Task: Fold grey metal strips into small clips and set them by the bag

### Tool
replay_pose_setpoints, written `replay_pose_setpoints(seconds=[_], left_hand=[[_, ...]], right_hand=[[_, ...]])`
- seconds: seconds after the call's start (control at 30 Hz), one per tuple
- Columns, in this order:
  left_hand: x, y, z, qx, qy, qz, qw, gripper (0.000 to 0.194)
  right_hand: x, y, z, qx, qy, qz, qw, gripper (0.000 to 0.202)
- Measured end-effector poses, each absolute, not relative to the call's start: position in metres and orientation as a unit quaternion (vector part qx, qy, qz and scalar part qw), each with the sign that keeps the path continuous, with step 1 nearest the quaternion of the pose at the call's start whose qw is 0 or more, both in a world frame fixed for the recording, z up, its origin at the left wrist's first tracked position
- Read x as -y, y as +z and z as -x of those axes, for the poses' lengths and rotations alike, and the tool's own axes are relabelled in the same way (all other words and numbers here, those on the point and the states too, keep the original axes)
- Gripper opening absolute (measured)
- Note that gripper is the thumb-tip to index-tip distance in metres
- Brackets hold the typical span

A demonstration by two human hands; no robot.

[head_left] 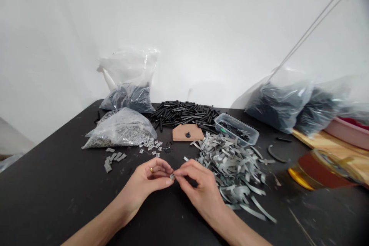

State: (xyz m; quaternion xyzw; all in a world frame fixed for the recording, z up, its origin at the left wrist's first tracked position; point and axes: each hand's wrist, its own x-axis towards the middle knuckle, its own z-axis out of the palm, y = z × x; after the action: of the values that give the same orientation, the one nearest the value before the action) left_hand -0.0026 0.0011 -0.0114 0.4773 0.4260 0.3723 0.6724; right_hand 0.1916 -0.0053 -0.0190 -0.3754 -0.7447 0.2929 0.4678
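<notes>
The left hand [144,180] is clamped on a small grey piece [172,177], its thumb and fingertips closed about it just above the dark surface [72,169], near the front and between the two wrists. The right hand [201,183] brings its fingertips up to the piece's right side, though I cannot tell whether they grip it or only touch it. The piece itself is tiny and pale, a light grey with darker patches, and most of it is hidden by skin (only a sliver shows, too blurred for its outline to be read). Beyond the left hand lie loose grey clips [151,144], flat and squarish, several with a dark slot; a clear bag [123,127] behind them bulges with many small grey bits. Close by the right hand spreads a heap of grey strips [227,161], thin, curled and faintly glossy, some pale and some darker. A brown block [179,133] bearing a black peg [188,135] sits farther back, in front of a pile of black tubes [184,112].
</notes>
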Motion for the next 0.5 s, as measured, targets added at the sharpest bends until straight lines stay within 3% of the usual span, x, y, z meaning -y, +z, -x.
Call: replay_pose_setpoints(seconds=[0.3,0.5], left_hand=[[-0.0026,-0.011,0.0009,-0.453,0.358,-0.51,0.638,0.026],[-0.0012,-0.0039,-0.0011,-0.473,0.338,-0.545,0.604,0.023]], right_hand=[[0.012,-0.0232,-0.194,0.833,0.144,0.39,0.364,0.019],[0.0134,-0.0217,-0.1926,0.839,0.132,0.384,0.361,0.022]])
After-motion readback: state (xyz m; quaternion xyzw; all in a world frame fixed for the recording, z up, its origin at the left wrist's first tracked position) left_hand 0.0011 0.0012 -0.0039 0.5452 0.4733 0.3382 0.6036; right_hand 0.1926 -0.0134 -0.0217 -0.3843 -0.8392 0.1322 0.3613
